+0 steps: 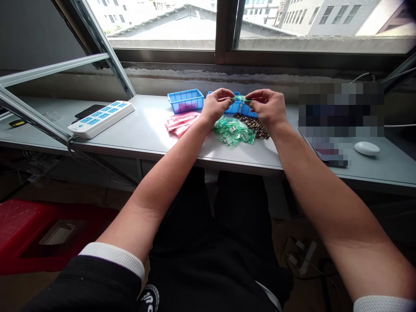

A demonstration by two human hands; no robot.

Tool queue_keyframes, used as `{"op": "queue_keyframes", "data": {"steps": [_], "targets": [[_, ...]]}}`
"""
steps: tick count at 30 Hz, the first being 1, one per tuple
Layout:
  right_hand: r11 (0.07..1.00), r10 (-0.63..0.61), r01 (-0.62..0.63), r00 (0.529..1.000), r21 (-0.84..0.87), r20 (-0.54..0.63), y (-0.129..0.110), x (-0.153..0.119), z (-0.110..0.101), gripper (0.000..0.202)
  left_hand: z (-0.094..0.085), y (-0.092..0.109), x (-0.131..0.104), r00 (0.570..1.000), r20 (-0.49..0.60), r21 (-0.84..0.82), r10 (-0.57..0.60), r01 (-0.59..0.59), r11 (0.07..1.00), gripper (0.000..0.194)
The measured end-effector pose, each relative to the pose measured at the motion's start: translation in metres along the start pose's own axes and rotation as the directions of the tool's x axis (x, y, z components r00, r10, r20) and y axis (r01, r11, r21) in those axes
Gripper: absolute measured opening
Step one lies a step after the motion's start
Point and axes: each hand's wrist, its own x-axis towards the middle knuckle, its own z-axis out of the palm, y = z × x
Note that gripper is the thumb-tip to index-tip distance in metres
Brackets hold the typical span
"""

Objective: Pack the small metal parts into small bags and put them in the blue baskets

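Observation:
Between my two hands, above the table, a small green clear plastic packet is stretched level. My left hand pinches its left end, and my right hand pinches the right end. Below them lies a heap of similar green packets. A pile of small dark brown shiny pieces sits beside the heap, partly behind my right hand. To the left, flat pink packets are stacked. What the held packet contains is too small to make out.
A blue basket with something pink inside stands behind the pink packets; more blue baskets are partly hidden by my hands. A white power strip lies left, a white mouse right. A metal frame rises at left. A red stool is below.

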Motion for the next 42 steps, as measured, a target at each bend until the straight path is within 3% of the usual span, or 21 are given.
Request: {"op": "queue_keyframes", "data": {"steps": [2,7,10,13,16,20,24,29,32,37,42], "targets": [[0.997,-0.081,0.081,0.997,-0.009,-0.018,0.006,0.002,-0.001,0.002,0.0,-0.003,0.002,1.0,-0.001,0.006,0.0,0.0,1.0,0.015],[1.0,-0.005,0.005,1.0,-0.013,-0.016,-0.001,0.0,0.0,0.003,0.001,-0.002,0.001,0.999,0.032,0.017,-0.036,0.036,0.999,0.03],[0.998,0.02,-0.02,1.0,0.056,0.003,-0.011,-0.006,0.002,0.008,0.001,0.003,-0.002,0.997,0.054,0.044,-0.048,0.045,0.998,0.027],[0.997,0.051,-0.055,0.996,0.062,0.072,-0.022,-0.013,0.004,0.004,0.0,0.005,-0.006,0.988,0.149,0.078,-0.045,0.033,0.996,0.01],[0.995,0.068,-0.077,0.99,0.069,0.121,-0.03,-0.016,0.005,0.007,0.0,0.002,-0.006,0.971,0.237,0.1,-0.014,-0.01,0.995,0.015],[0.995,0.076,-0.081,0.994,0.059,0.082,-0.025,-0.011,0.004,0.01,0.002,-0.005,-0.001,0.988,0.153,0.05,-0.009,0.002,0.999,0.007],[0.997,0.077,-0.077,0.997,0.009,0.027,-0.013,-0.003,0.004,0.026,0.003,-0.005,0.001,0.994,0.08,-0.028,-0.08,0.082,0.996,0.016],[0.992,0.116,-0.121,0.987,0.037,0.115,-0.018,-0.008,0.005,0.025,0.003,0.004,-0.003,0.994,0.047,-0.031,-0.1,0.101,0.994,0.041],[0.989,0.131,-0.14,0.978,0.043,0.16,-0.024,-0.013,0.004,0.018,0.003,0.008,-0.006,0.992,0.042,-0.028,-0.117,0.118,0.993,0.044],[0.984,0.144,-0.154,0.984,0.093,0.101,-0.023,-0.012,0.003,0.005,0.002,0.012,-0.009,0.997,-0.009,-0.004,-0.082,0.082,0.997,0.027],[0.965,0.212,-0.222,0.974,0.141,0.08,-0.025,-0.008,0.005,0.019,0.0,0.009,-0.005,1.0,0.012,0.041,-0.015,0.015,0.999,0.015]]}}
